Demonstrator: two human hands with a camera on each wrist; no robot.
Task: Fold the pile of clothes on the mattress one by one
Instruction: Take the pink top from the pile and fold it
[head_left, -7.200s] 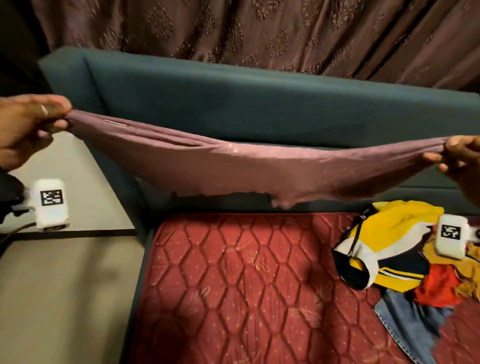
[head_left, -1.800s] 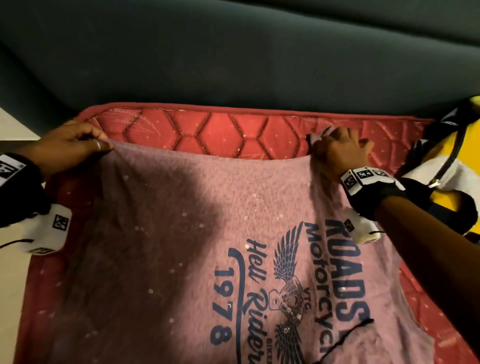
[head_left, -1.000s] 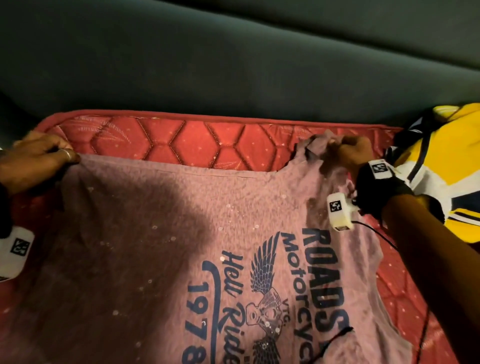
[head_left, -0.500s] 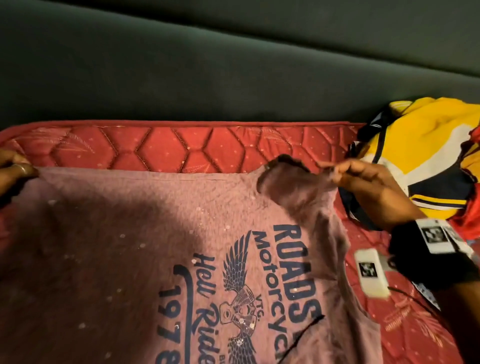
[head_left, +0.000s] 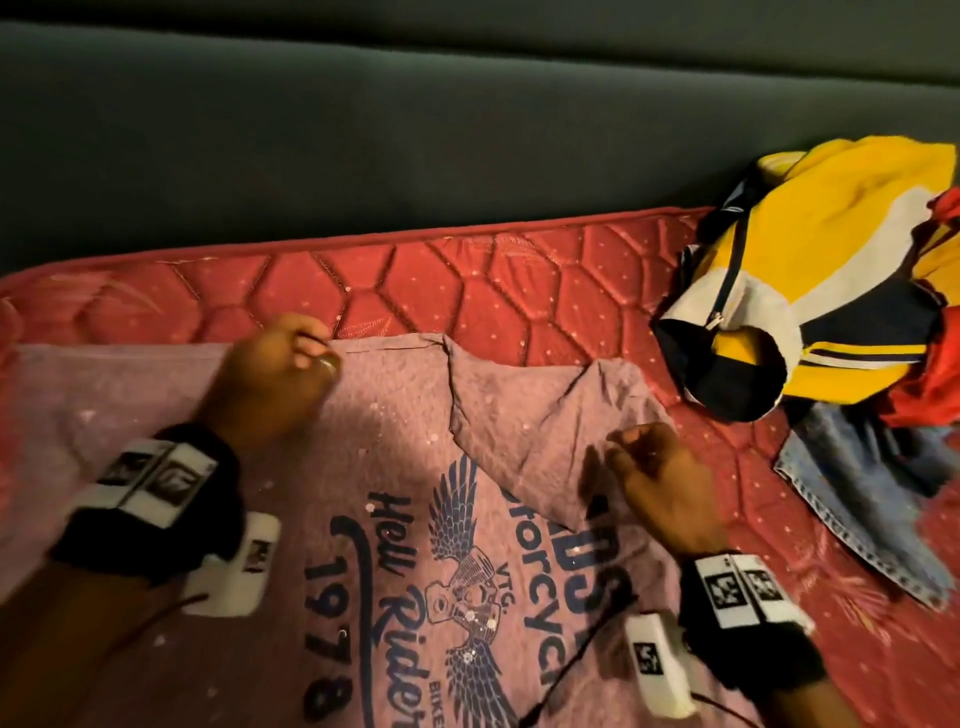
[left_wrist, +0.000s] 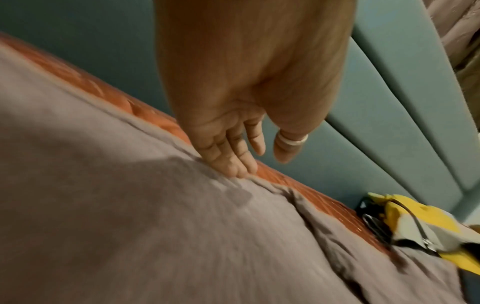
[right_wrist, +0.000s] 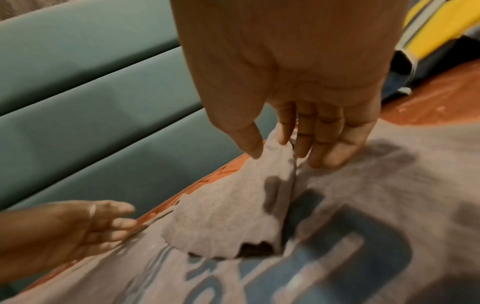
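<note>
A mauve T-shirt (head_left: 363, 467) with a dark blue motorcycle print lies face up on the red quilted mattress (head_left: 519, 291). Its right sleeve (head_left: 524, 431) is folded inward over the print. My left hand (head_left: 317, 353) rests with straight fingers on the shirt's far edge, and its fingertips (left_wrist: 241, 170) touch the hem. My right hand (head_left: 628, 447) is at the folded sleeve. In the right wrist view its thumb and forefinger pinch the top of the sleeve (right_wrist: 233, 205), while its other fingertips (right_wrist: 324, 160) touch the shirt. The unfolded pile (head_left: 857, 312) lies at the right.
The pile holds a yellow, white and navy jacket (head_left: 831, 249), blue jeans (head_left: 872, 493) and a red garment (head_left: 935, 374). A teal padded headboard (head_left: 415, 130) runs along the mattress's far side. Bare mattress shows between the shirt and the pile.
My right hand has carried the sleeve inward and laid it over the print. My left hand has slid right along the shirt's far edge, from the corner to the middle.
</note>
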